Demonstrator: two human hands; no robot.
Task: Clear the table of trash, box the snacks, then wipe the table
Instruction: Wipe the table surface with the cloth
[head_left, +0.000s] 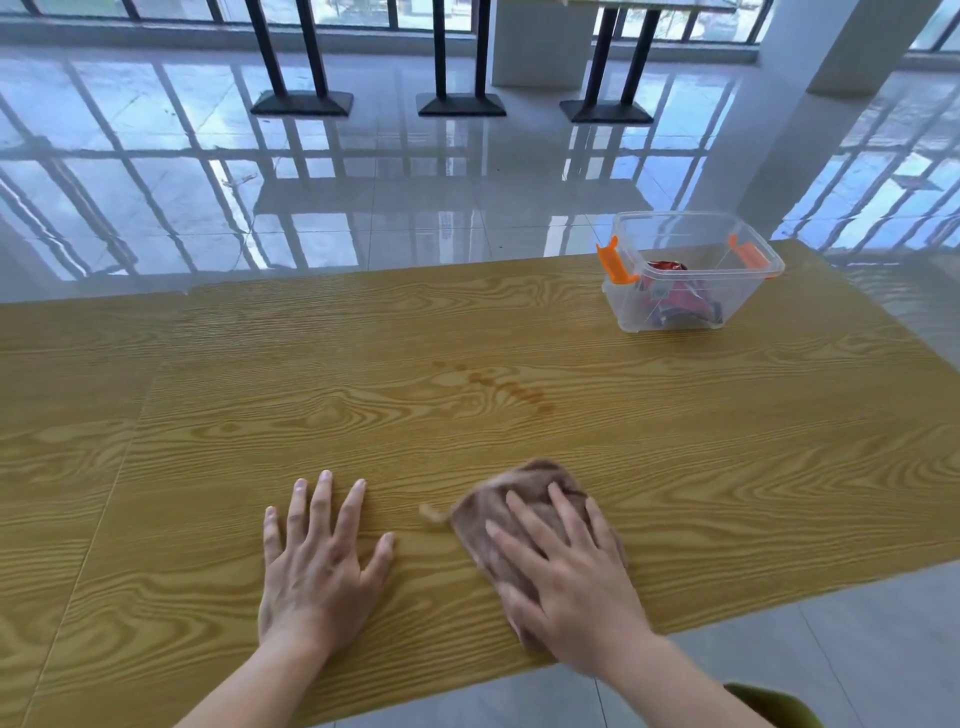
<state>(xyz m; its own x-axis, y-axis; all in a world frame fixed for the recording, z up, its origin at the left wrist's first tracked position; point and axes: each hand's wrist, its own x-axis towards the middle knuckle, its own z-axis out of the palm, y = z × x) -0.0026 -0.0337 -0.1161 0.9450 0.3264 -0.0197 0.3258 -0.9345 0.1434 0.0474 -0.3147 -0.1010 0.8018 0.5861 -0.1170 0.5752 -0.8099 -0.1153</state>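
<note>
Clearly, our right hand (566, 577) pressed flat on the brown cloth (524, 499), fingers (524, 512) spread over it rather than clenched, while our left hand (317, 561) lay released and empty on the worktop (208, 415). We judged 1 risk: the reddish stain (493, 387) sat well beyond the cloth, so short strokes might miss or smear it. Snacks (680, 299) already sat in the clear box (693, 270) at the far right. Wood-grain surface, glossy tiled floor (363, 182) and windows lay beyond.
</note>
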